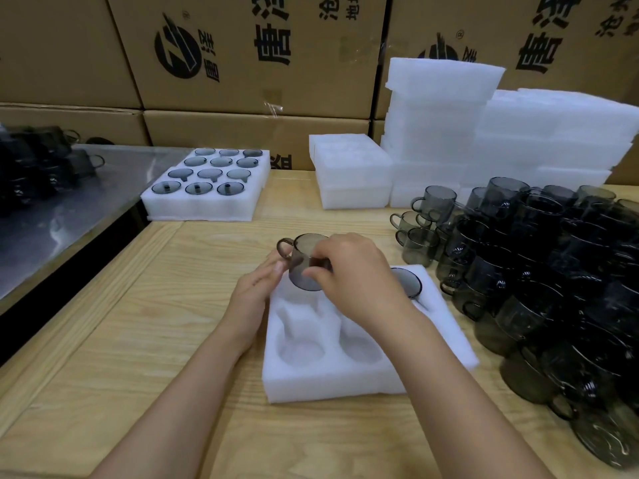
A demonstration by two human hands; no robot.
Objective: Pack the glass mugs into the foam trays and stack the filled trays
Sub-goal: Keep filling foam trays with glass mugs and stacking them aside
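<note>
Your right hand pinches a smoky glass mug by its rim and wall, thumb low on the near side and fingers curled over the top. It holds the mug tilted just above the far-left pocket of the foam tray, which lies near the front edge of the desk. The mug's handle points left and away from you.

Your left hand, fingers straight and close together, sets its fingertips against the mug's left side below the handle and grips nothing.

In the tray's far-right pocket a second mug sits, partly hidden behind your right wrist. The two near pockets show bare white foam.

Toward the desk's far-left corner a filled tray carries twelve mugs in four rows of three. Along the far edge stand stacks of empty foam trays, low at the left and taller to the right.

A heap of loose mugs crowds the desk's right edge, running from those stacks down to the near right corner, with several mugs piled on one another.

Left of the desk a metal table bears more dark mugs, too blurred to count. Printed cardboard cartons rise behind everything.
</note>
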